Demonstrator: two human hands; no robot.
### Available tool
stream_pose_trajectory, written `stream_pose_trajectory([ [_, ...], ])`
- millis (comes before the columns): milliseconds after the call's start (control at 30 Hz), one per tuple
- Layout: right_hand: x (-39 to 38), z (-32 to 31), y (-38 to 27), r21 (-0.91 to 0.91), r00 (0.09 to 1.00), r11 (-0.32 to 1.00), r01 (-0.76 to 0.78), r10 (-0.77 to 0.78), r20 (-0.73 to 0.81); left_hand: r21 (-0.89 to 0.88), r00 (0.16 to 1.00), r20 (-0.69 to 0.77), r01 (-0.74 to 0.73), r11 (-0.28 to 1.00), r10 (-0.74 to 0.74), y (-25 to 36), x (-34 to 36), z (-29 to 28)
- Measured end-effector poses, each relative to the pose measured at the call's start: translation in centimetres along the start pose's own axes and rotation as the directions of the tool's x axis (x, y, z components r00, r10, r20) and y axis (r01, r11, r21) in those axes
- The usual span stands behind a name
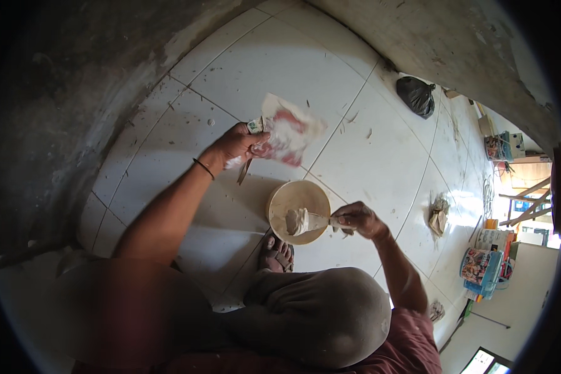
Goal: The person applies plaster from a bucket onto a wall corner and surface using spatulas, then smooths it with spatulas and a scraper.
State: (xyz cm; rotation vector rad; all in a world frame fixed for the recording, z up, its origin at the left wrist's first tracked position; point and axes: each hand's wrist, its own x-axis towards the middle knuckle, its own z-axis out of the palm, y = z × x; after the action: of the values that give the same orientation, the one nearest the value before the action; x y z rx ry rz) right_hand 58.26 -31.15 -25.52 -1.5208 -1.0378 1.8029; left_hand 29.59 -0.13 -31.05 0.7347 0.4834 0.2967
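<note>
My left hand [237, 143] is closed on a flat, square sheet [290, 121] smeared with white and red, with a narrow tool [244, 171] poking down below the fingers. My right hand [361, 221] grips a putty knife [318, 222] whose blade carries a lump of white paste [297, 222] inside a round cream bucket [280, 196]. The bucket sits on the white tiled floor [386, 174], beside my sandaled foot [275, 255].
Concrete walls [56, 137] border the floor. A black plastic bag [416, 96] lies near the upper right wall, and crumpled paper [438, 215] lies to my right. Several paint buckets [480, 268] and wooden pieces [530, 202] stand farther right.
</note>
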Motion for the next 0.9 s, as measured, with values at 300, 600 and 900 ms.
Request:
stream_pose_trajectory([
  [300, -0.6, 3.2, -6.0, 0.347, 0.889, 0.821, 0.453, -0.386, -0.248, 0.674, 0.868, 0.216, 0.199, 0.711, -0.447, 9.1, -2.3, 3.2],
  [600, 3.0, 4.7, -9.9, -0.378, 0.634, 0.733, 0.565, -0.679, -0.369, 0.257, 0.882, 0.4, 0.151, 0.954, -0.247, 7.7, -2.9, 3.3],
  [900, 0.1, 4.5, -10.3, -0.549, 0.591, 0.682, 0.483, -0.717, -0.371, 0.186, 0.824, 0.485, 0.228, 0.956, -0.292, 8.2, -4.0, 0.0],
])
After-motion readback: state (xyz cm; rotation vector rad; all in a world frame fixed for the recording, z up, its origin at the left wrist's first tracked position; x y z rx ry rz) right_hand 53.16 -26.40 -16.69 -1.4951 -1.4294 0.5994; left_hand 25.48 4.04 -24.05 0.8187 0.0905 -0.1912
